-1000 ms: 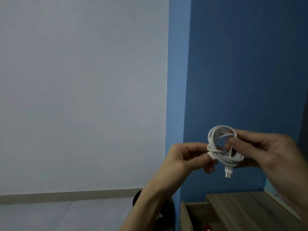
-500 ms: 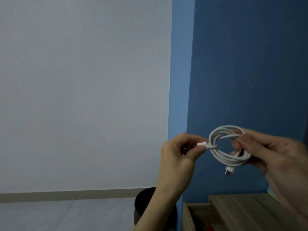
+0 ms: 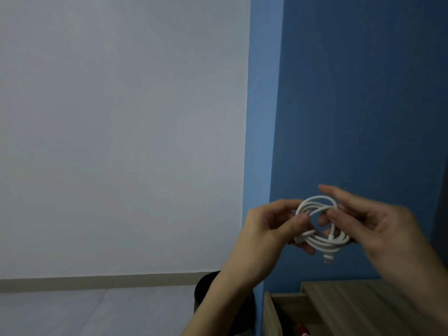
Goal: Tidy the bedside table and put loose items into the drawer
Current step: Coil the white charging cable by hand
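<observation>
A coiled white charging cable is held up in front of the blue wall, its plug dangling below the coil. My left hand pinches the coil's left side between thumb and fingers. My right hand grips the right side with its lower fingers, the index finger lifted off above the loop. Below, the wooden bedside table shows its top, and its drawer stands pulled open to the left, with something red inside.
A dark round object sits on the floor left of the drawer, partly behind my left forearm. A white wall and a beige skirting strip fill the left side.
The cable end my left hand was pulling out sideways is now folded back against the coil. My left hand shifted lower on the coil, and my right index finger lifted off.
</observation>
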Action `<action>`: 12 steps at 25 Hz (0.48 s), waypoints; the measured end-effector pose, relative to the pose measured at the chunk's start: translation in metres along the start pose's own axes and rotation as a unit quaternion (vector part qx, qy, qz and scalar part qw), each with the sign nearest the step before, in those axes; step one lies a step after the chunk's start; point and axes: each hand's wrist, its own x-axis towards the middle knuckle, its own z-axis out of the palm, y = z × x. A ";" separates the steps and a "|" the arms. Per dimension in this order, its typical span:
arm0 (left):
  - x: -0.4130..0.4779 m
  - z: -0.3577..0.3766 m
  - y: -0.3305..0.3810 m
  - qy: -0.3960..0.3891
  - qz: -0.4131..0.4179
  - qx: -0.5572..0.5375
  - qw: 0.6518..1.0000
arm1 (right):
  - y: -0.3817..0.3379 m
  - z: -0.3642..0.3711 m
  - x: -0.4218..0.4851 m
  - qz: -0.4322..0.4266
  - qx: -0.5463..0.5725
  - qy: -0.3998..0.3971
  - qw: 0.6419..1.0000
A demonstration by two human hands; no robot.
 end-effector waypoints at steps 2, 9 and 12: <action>0.000 0.002 -0.001 -0.009 0.011 -0.014 1.000 | 0.000 -0.005 -0.001 0.019 0.028 -0.023 0.999; 0.006 0.008 -0.006 0.080 0.054 0.016 0.995 | 0.004 -0.004 -0.001 0.044 0.099 -0.025 0.994; 0.008 0.012 -0.005 0.113 0.071 0.029 0.991 | 0.005 -0.003 -0.001 0.037 0.082 0.049 0.995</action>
